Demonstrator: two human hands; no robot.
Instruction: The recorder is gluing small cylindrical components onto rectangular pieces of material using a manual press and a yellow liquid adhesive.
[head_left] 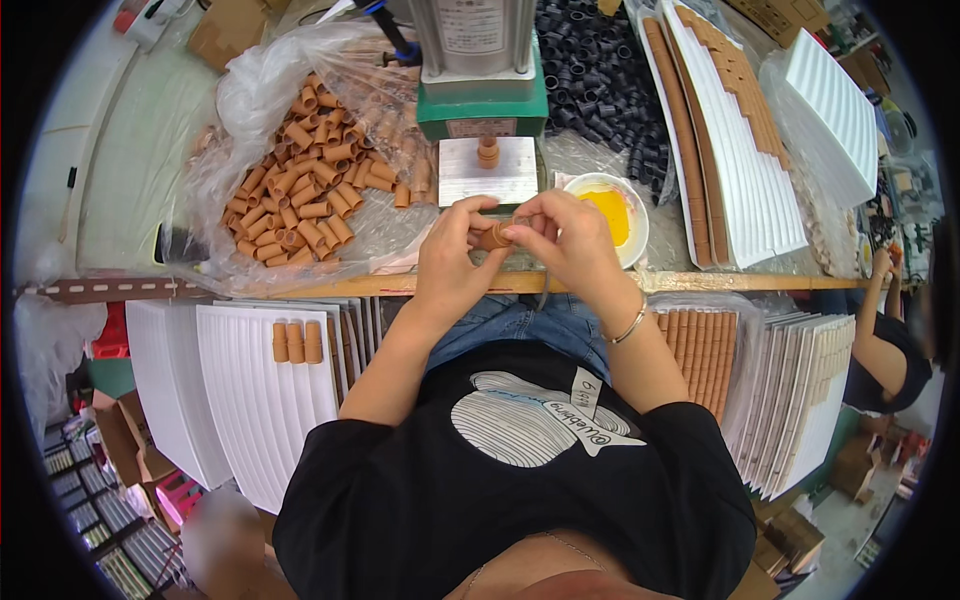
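In front of the press, my left hand (452,262) and my right hand (575,240) meet over the table's front edge. Fingers of both are closed round a small brown tube (494,236), partly hidden by them. Whether it is one piece or two fitted together I cannot make out. Just beyond my hands, another brown piece (488,153) stands upright on the silver metal plate (460,180) under the ram of the green and grey press (480,100). A white bowl (640,222) holding something yellow is right beside my right hand.
Loose brown tubes (300,190) lie heaped on clear plastic at the left. Black tubes (600,75) fill the back right. White ridged trays (745,190) with brown tubes stand at the right; more ridged trays (265,400) are below the wooden table edge (700,281). Another person (885,360) is at far right.
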